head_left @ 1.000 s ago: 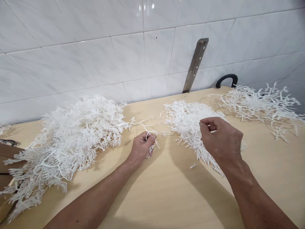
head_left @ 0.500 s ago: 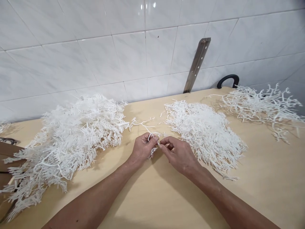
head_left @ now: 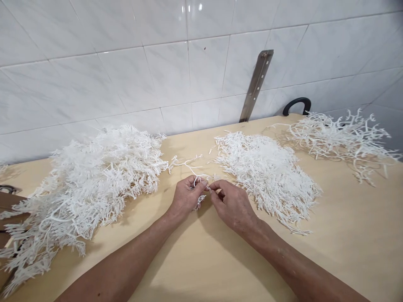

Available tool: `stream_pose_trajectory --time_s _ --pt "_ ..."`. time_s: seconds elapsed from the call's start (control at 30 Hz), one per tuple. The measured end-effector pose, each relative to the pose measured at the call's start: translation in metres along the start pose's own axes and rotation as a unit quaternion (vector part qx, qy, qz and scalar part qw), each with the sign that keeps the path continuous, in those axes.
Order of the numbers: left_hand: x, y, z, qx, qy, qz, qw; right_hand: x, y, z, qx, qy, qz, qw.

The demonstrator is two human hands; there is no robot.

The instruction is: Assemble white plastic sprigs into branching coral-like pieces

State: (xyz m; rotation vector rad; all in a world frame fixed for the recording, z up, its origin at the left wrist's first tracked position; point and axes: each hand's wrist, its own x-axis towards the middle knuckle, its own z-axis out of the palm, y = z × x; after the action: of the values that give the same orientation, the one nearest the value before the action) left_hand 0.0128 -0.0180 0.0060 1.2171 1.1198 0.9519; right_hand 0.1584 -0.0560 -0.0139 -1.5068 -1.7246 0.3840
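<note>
In the middle of the wooden table, my left hand is closed on a white branching sprig, whose bare stems spread out beyond the fingers and whose lower end hangs below them. Close beside it, my right hand pinches with thumb and forefinger at a small tip of the same sprig. A large heap of white feathery sprigs lies to the left. Right of the hands is a pile of short white pieces. What lies inside my left palm is hidden.
Bare white branching stems form a loose heap at the back right, near a black curved handle. A metal strip leans on the tiled wall. A brown box stands at the left edge.
The view has shifted slightly, moving the piles and wall a little to the left. My right fingers are drawn closer together at the sprig; my left hand keeps its hold.
</note>
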Motion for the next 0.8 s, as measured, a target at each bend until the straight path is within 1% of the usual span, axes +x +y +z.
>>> stream_pose_trajectory --time_s 0.23,0.37,0.5,0.6,0.67,0.73,0.77,0.8 --pt "0.003 -0.005 -0.002 0.009 -0.005 -0.002 1.0 -0.001 -0.001 0.001 -0.011 0.024 -0.041 0.999" --pt "0.005 -0.009 -0.002 0.019 -0.01 0.007 1.0 -0.001 -0.001 0.003 0.0 0.021 -0.062 0.998" --pt "0.007 -0.01 -0.002 0.022 -0.011 0.01 1.0 0.001 -0.002 0.006 -0.005 0.009 -0.099 0.995" --pt "0.008 -0.007 -0.003 0.014 0.0 0.01 1.0 -0.002 -0.007 0.008 0.019 -0.019 -0.097 0.995" --pt "0.009 -0.004 -0.004 -0.005 0.01 0.002 1.0 -0.006 -0.014 0.008 0.053 -0.066 -0.108 0.991" --pt "0.009 -0.002 -0.005 -0.029 0.008 -0.002 1.0 -0.008 -0.021 0.005 0.081 -0.107 -0.128 0.983" --pt "0.009 -0.001 -0.006 -0.041 0.001 -0.003 0.999 -0.008 -0.022 0.002 0.087 -0.112 -0.13 0.981" --pt "0.008 0.0 -0.006 -0.05 -0.008 -0.005 0.999 -0.006 -0.022 -0.002 0.087 -0.098 -0.121 0.984"
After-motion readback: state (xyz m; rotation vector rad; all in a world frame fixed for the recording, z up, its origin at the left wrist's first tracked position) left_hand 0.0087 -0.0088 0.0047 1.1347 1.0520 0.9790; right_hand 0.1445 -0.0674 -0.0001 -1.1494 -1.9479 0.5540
